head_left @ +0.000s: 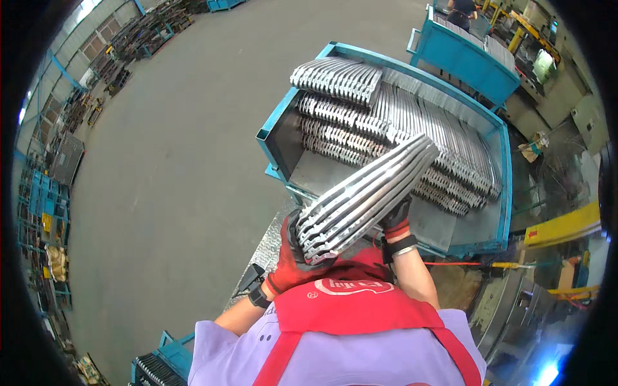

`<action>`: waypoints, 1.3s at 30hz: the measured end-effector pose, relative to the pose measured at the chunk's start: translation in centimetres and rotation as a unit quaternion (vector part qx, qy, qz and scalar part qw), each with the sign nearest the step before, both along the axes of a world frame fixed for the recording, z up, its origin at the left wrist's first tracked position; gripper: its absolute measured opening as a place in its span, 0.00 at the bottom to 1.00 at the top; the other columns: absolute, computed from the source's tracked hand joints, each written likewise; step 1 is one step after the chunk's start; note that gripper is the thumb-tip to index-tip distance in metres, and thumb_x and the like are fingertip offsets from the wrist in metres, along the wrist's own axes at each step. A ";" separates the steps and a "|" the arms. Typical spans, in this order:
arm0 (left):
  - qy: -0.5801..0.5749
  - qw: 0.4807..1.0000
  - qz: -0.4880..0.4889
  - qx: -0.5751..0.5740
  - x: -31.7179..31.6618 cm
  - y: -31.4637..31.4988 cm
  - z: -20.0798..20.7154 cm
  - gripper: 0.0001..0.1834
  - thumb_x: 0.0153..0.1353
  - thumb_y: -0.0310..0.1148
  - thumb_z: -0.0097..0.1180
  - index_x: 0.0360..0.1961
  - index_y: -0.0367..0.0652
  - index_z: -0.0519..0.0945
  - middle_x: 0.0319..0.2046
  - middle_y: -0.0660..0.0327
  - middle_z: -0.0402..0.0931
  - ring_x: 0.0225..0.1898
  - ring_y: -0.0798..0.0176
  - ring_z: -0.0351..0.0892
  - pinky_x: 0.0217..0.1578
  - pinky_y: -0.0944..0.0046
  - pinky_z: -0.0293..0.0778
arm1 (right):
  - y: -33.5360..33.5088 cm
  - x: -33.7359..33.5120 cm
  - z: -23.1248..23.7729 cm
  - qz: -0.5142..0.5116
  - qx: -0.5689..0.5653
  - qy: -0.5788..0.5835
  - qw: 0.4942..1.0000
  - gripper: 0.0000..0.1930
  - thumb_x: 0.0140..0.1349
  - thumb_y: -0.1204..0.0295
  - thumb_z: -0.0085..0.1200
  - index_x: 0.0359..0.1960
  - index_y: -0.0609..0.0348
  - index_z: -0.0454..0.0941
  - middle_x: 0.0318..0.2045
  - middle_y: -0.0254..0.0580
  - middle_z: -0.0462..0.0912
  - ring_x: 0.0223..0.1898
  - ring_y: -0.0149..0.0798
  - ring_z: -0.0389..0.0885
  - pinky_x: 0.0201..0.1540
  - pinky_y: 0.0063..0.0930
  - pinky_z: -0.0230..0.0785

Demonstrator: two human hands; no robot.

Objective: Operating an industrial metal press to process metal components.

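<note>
A stack of several long, curved metal bars [370, 196] lies across my two gloved hands, tilted up toward the right in front of my red apron. My left hand [297, 248], in a red and black glove, wraps round the near left end of the stack. Under its right side, my right hand [397, 219] grips the bars; most of its fingers are hidden beneath them. Just beyond stands a blue metal bin [505, 186] with rows of matching bars [444, 128] stacked in layers. A shorter top row [338, 77] sits at its far left.
A second blue bin [463, 61] with similar parts stands at the far right, a person [461, 13] behind it. Grey floor [167, 161] stretches left toward racks [48, 206]. A yellow bar [563, 225] and machinery are at the right. A blue rack [164, 360] is at lower left.
</note>
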State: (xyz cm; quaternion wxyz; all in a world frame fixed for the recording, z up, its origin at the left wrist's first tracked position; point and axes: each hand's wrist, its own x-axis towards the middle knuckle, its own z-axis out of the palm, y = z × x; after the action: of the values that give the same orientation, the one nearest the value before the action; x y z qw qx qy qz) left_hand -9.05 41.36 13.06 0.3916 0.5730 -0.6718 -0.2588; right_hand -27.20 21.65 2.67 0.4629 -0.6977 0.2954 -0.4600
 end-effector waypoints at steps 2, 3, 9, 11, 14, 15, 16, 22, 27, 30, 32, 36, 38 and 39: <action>0.122 0.991 -0.017 0.057 0.1 -2.2 -0.3 0.51 0.45 0.29 0.66 0.61 0.38 0.40 0.53 0.60 0.68 0.55 0.63 0.68 0.60 0.58 0.54 | -2.8 1.4 -0.9 -0.004 -0.005 0.036 0.999 0.23 0.65 0.57 0.35 0.56 0.56 0.65 0.54 0.44 0.71 0.53 0.44 0.71 0.59 0.39 0.61; 0.051 0.998 0.002 0.034 0.1 -3.3 -0.4 0.50 0.45 0.29 0.65 0.61 0.37 0.41 0.53 0.60 0.69 0.55 0.63 0.68 0.60 0.58 0.54 | -4.5 2.3 -1.3 0.073 0.088 -0.101 0.988 0.23 0.65 0.56 0.35 0.56 0.56 0.65 0.54 0.44 0.72 0.53 0.44 0.71 0.59 0.40 0.62; 0.056 0.970 0.227 -0.065 -4.1 -10.7 -1.6 0.24 0.44 0.27 0.56 0.47 0.48 0.75 0.46 0.65 0.75 0.50 0.65 0.71 0.53 0.60 0.63 | -13.6 5.2 -2.7 0.167 0.368 -0.355 0.843 0.24 0.63 0.53 0.40 0.53 0.55 0.69 0.49 0.43 0.75 0.49 0.44 0.74 0.55 0.42 0.67; -0.083 0.960 0.248 -0.096 -5.2 -13.3 -2.2 0.25 0.44 0.26 0.57 0.47 0.46 0.71 0.45 0.63 0.74 0.50 0.63 0.71 0.52 0.58 0.63 | -16.7 5.4 -2.9 0.207 0.382 -0.349 0.830 0.23 0.63 0.54 0.41 0.52 0.55 0.70 0.47 0.42 0.77 0.47 0.44 0.75 0.53 0.41 0.68; 0.143 0.940 0.288 -0.114 -6.5 -16.4 -4.0 0.37 0.44 0.23 0.60 0.55 0.38 0.56 0.45 0.58 0.70 0.52 0.62 0.69 0.52 0.61 0.63 | -20.7 5.0 -3.7 0.210 0.468 -0.361 0.779 0.20 0.63 0.61 0.39 0.51 0.58 0.71 0.45 0.42 0.77 0.45 0.42 0.76 0.50 0.36 0.69; 0.213 0.921 0.306 -0.109 -7.2 -17.4 -4.6 0.43 0.43 0.23 0.62 0.58 0.38 0.49 0.47 0.56 0.68 0.53 0.62 0.68 0.52 0.62 0.63 | -21.5 4.5 -4.0 0.173 0.452 -0.343 0.805 0.19 0.62 0.64 0.38 0.51 0.60 0.71 0.45 0.42 0.77 0.46 0.40 0.75 0.50 0.33 0.68; 0.227 0.919 0.303 -0.106 -7.5 -18.4 -5.3 0.49 0.42 0.24 0.65 0.59 0.40 0.45 0.51 0.53 0.64 0.53 0.60 0.67 0.54 0.59 0.62 | -22.2 4.1 -4.2 0.109 0.462 -0.327 0.817 0.19 0.62 0.67 0.38 0.51 0.62 0.71 0.45 0.42 0.77 0.46 0.39 0.75 0.50 0.30 0.67; 0.112 0.928 0.347 -0.075 -7.5 -24.1 -7.3 0.52 0.42 0.32 0.69 0.61 0.37 0.45 0.53 0.50 0.62 0.53 0.55 0.67 0.54 0.58 0.62 | -28.0 2.9 -3.4 0.032 0.227 -0.056 0.972 0.17 0.60 0.74 0.39 0.49 0.66 0.72 0.43 0.39 0.78 0.41 0.33 0.76 0.46 0.24 0.66; -0.033 0.945 0.326 -0.007 -6.2 -29.5 -6.6 0.59 0.37 0.46 0.69 0.63 0.30 0.45 0.56 0.38 0.53 0.56 0.39 0.55 0.56 0.50 0.56 | -35.4 4.4 -4.7 0.086 0.308 -0.093 0.943 0.15 0.56 0.79 0.41 0.44 0.65 0.74 0.39 0.43 0.80 0.40 0.36 0.78 0.45 0.26 0.68; -0.207 0.926 0.314 0.027 -4.7 -32.4 -6.4 0.59 0.36 0.52 0.67 0.62 0.31 0.49 0.61 0.37 0.47 0.60 0.39 0.50 0.59 0.44 0.47 | -38.6 4.5 -6.6 0.059 0.115 -0.017 0.991 0.16 0.62 0.68 0.40 0.46 0.65 0.73 0.42 0.42 0.79 0.43 0.35 0.76 0.48 0.27 0.67; -0.276 0.911 0.307 0.024 -3.6 -34.3 -6.5 0.57 0.34 0.54 0.67 0.60 0.29 0.54 0.62 0.39 0.47 0.63 0.38 0.47 0.62 0.41 0.39 | -40.6 5.5 -7.1 -0.007 0.187 -0.093 0.978 0.19 0.64 0.63 0.39 0.47 0.64 0.73 0.43 0.42 0.79 0.44 0.34 0.75 0.49 0.28 0.66; -0.318 0.885 0.338 0.029 -1.0 -38.1 -7.3 0.57 0.34 0.53 0.66 0.58 0.24 0.55 0.61 0.37 0.47 0.62 0.34 0.46 0.61 0.34 0.37 | -42.4 6.2 -6.1 0.023 0.291 -0.207 0.934 0.25 0.60 0.48 0.47 0.43 0.59 0.76 0.36 0.38 0.80 0.35 0.32 0.77 0.39 0.29 0.70; -0.339 0.881 0.330 0.019 -0.5 -38.4 -7.6 0.59 0.36 0.56 0.64 0.60 0.24 0.50 0.62 0.37 0.44 0.63 0.35 0.42 0.60 0.34 0.36 | -42.5 6.2 -5.3 -0.046 0.310 -0.094 0.945 0.26 0.60 0.46 0.45 0.42 0.58 0.77 0.34 0.36 0.80 0.32 0.34 0.77 0.37 0.30 0.71; -0.347 0.882 0.317 0.048 -0.3 -38.2 -7.7 0.62 0.36 0.58 0.63 0.61 0.24 0.46 0.63 0.38 0.42 0.65 0.36 0.39 0.61 0.35 0.35 | -42.2 6.4 -5.1 -0.043 0.329 -0.127 0.935 0.26 0.61 0.46 0.44 0.42 0.58 0.77 0.34 0.36 0.80 0.33 0.35 0.77 0.37 0.31 0.71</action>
State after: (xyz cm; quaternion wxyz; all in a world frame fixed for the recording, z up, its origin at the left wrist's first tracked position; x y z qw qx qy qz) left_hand -9.36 3.15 5.34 0.1667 0.8266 -0.5339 0.0622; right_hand -20.84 -20.57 -2.46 0.6801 -0.4287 0.3986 -0.4414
